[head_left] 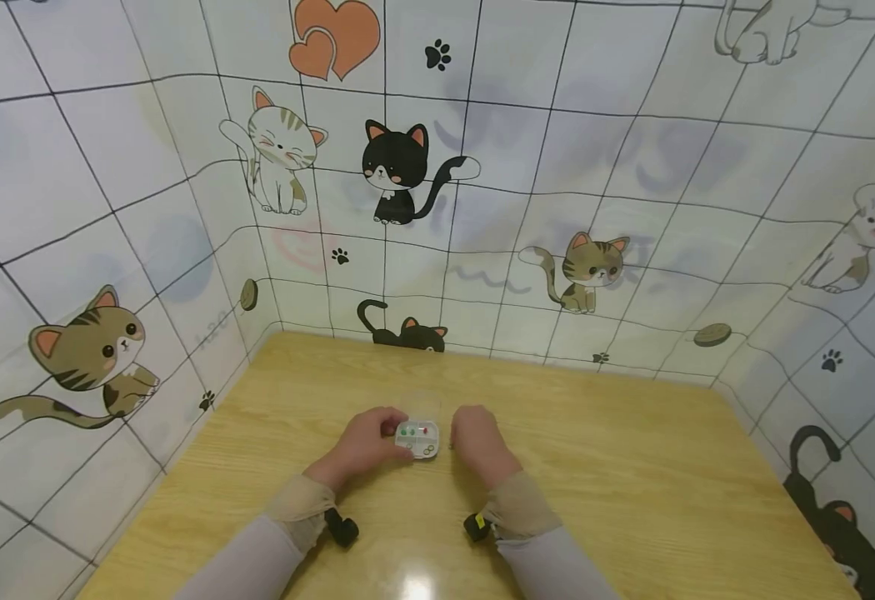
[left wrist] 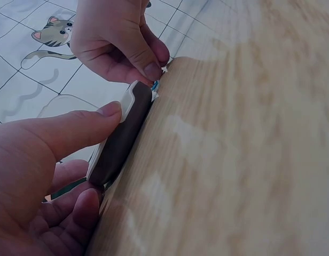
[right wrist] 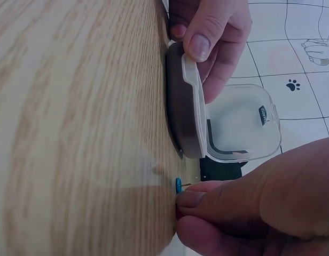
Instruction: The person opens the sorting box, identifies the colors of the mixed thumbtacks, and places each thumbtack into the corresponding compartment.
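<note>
My left hand (head_left: 366, 442) holds a small divided case by its left side, thumb on the near rim and fingers at the far side. The case (right wrist: 181, 114) has a dark brown outer wall, a white insert and a clear lid (right wrist: 244, 122) folded open away from me. In the head view, small green pieces, a red piece and gold-coloured rings lie in its compartments. To the right of the case, my right hand (head_left: 482, 442) pinches a small blue stud (right wrist: 178, 185) with a thin metal pin, close to the tabletop. In the head view my fingers hide this stud.
A light wood-grain table (head_left: 617, 483) lies under both hands. White cloth walls (head_left: 497, 183) with grid lines and printed cats rise behind it and on both sides. A small black wrist camera (head_left: 342, 528) sits on my left wrist, another (head_left: 477, 527) on my right.
</note>
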{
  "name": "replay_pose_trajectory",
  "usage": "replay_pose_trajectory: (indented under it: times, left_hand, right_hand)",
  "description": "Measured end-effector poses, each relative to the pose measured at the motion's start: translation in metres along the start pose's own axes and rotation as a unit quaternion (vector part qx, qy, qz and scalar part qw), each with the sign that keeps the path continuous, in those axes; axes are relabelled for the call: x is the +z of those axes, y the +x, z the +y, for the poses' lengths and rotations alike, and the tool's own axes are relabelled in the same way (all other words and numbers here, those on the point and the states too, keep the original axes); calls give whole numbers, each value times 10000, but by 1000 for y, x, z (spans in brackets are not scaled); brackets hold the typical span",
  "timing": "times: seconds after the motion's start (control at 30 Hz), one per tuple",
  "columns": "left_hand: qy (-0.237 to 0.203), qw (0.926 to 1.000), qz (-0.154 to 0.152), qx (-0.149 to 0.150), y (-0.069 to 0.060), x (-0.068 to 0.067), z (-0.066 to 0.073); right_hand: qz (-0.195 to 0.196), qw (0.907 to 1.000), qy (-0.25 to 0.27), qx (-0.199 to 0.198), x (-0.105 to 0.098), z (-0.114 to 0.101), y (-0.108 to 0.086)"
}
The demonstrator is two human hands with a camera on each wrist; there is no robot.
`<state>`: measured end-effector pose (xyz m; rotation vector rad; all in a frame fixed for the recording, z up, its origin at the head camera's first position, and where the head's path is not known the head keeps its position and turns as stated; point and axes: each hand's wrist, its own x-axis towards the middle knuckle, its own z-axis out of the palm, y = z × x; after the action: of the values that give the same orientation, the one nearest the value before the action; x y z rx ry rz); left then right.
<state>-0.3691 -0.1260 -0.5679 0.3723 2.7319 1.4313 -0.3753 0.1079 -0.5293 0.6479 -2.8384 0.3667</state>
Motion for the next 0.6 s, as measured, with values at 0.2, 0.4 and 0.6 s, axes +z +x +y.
replay_pose_trajectory:
  times: [0.2,0.4,0.6]
  left_hand:
    - [-58,10000,62,37,-1,2,-2]
    - [-17,10000,3,-25,0,3,-2]
    - [0,10000,15,-26,0,2,0]
  right_hand:
    - [-56,9999,158,-19,-1,4,-2]
    - [-176,9977,647,99,-2,17,-2]
    - [-114,9674,2277,1106,5,32,1]
